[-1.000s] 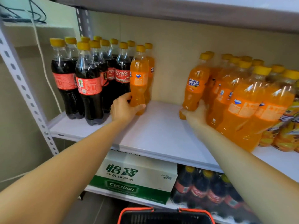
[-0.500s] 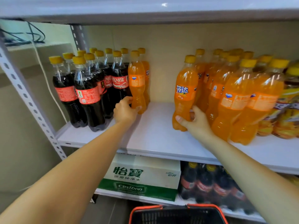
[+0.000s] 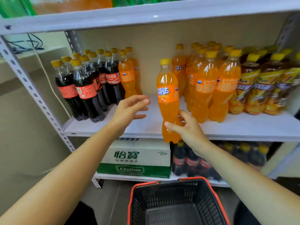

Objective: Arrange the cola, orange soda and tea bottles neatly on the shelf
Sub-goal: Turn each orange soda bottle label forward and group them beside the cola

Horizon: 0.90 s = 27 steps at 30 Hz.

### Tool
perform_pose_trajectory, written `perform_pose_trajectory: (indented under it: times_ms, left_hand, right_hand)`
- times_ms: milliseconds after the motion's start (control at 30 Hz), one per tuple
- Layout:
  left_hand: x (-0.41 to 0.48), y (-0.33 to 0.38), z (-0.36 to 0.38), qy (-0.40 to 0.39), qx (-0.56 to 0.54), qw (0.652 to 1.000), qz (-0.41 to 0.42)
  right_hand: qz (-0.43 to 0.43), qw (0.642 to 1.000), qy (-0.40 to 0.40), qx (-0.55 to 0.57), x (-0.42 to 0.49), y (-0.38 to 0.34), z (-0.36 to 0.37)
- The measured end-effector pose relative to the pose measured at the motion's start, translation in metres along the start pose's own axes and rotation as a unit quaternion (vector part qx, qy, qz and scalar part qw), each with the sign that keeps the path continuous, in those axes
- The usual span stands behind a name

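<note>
Lifted off the shelf (image 3: 243, 127) since a moment ago, the Fanta bottle (image 3: 168, 95) hangs upright before the shelf's bare middle, with the thumb and fingers of the right hand (image 3: 186, 127) wrapped round its lower waist. The left hand (image 3: 129, 109) has let go of the Fanta pair (image 3: 128, 78) beside the cola bottles (image 3: 86, 88) and hovers loose-fingered, holding nothing. Likely the bottle goes left to join that pair.

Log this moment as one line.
right hand: grips orange soda bottle near its base, held before shelf edge | left hand: open, empty, beside bottle
</note>
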<state>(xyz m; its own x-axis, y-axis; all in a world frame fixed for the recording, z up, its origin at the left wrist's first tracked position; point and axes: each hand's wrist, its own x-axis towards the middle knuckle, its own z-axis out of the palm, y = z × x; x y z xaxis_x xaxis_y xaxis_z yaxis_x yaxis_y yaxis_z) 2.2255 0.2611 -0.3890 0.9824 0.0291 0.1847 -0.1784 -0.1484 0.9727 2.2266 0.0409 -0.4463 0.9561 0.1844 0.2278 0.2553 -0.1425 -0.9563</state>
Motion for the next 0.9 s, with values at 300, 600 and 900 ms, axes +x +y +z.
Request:
perform_pose_trajectory:
  times_ms: [300,600,900]
  left_hand:
    - [-0.066,-0.019,0.037,-0.038,-0.126,0.991,-0.021]
    - [-0.085,-0.052,0.032,0.019,-0.109,0.992,-0.064]
    - [-0.091,-0.062,0.038,0.014,-0.070,0.996,-0.061]
  right_hand:
    - [0.075,0.994,-0.055,0.058,-0.079,0.015,0.016]
    - [0.119,0.989,-0.084,-0.003,-0.092,0.033,0.026]
    - [0.101,0.994,-0.028,-0.027,-0.093,0.037,0.042]
